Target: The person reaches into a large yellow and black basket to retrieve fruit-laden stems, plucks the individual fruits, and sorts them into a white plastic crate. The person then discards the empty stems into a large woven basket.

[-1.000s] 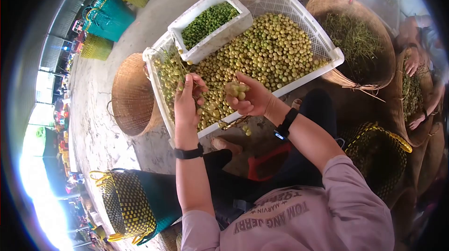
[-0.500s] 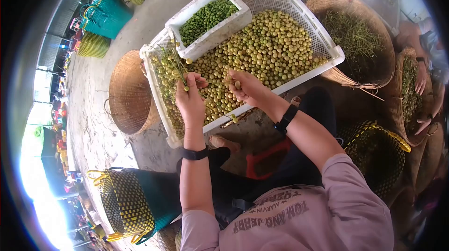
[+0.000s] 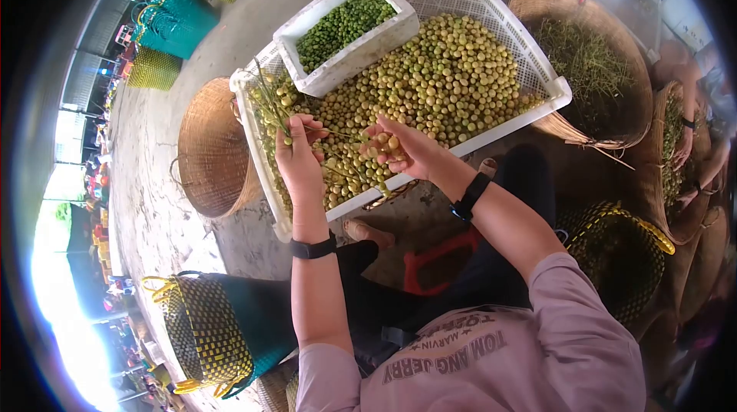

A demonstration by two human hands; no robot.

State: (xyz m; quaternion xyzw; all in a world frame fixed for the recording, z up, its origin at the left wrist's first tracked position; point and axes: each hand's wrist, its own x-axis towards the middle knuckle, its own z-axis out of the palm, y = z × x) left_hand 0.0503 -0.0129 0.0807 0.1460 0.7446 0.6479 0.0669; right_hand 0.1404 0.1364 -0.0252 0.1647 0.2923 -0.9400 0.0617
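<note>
My left hand (image 3: 299,157) is closed on a thin green fruit stem (image 3: 274,109) above the left part of a white plastic crate (image 3: 554,94). The stem's bare twigs reach up toward the crate's left corner. In my right hand (image 3: 407,149), over the crate's near side, several round yellow-green fruits (image 3: 390,143) lie in the curled fingers. Loose fruits of the same kind (image 3: 453,74) fill much of the crate. A white foam box (image 3: 361,50) holding small green fruits (image 3: 342,28) rests at the crate's far left.
Left of the crate a wicker basket (image 3: 211,151) lies tilted. Another basket (image 3: 637,124) at the right holds stripped stems (image 3: 583,67). At the far right, another person's hands (image 3: 683,151) work over a basket. Woven yellow-black baskets (image 3: 203,327) stand near my legs.
My right hand's fingers have loosened, showing several fruits in them. My left hand has shifted slightly left with the stem, and the hands are a little farther apart.
</note>
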